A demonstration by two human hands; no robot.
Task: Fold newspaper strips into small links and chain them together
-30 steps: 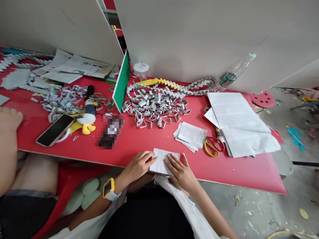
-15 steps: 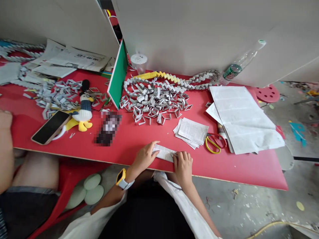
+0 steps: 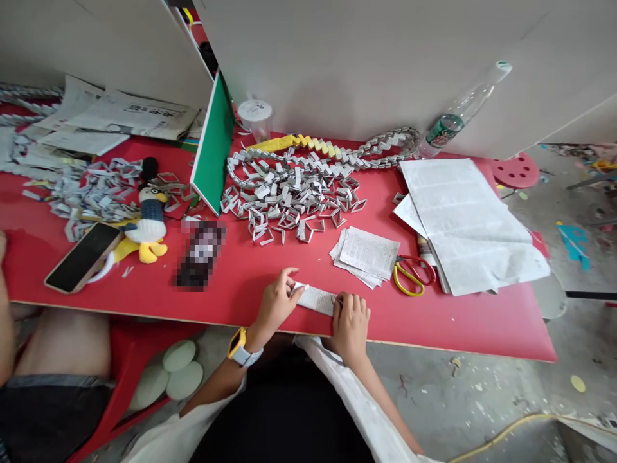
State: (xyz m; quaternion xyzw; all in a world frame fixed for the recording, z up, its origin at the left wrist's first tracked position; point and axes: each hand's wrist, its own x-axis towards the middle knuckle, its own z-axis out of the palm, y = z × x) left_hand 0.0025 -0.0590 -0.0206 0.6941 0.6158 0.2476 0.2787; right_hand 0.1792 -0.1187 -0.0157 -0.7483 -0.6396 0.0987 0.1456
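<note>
A folded strip of printed paper [image 3: 315,300] lies at the front edge of the red table, between my two hands. My left hand [image 3: 278,299], with a yellow-cased watch on its wrist, pinches the strip's left end, where a corner is turned up. The fingers of my right hand [image 3: 351,321] are curled over the right end, hiding it. Just beyond is a small stack of cut printed paper pieces [image 3: 370,252]. Scissors [image 3: 409,276] with red and yellow handles touch the stack's right side.
A heap of folded paper links [image 3: 299,193] and a linked paper chain [image 3: 385,145] lie farther back. Large paper sheets [image 3: 472,225] and a leaning plastic bottle [image 3: 446,132] are at right. A green divider [image 3: 212,145], plush bird [image 3: 152,222] and phone [image 3: 84,257] are at left, beside another person's leg [image 3: 62,347].
My left fingers have lifted slightly and the strip's left end now shows a raised fold. My right hand stays on the other end. The camera view has shifted a little.
</note>
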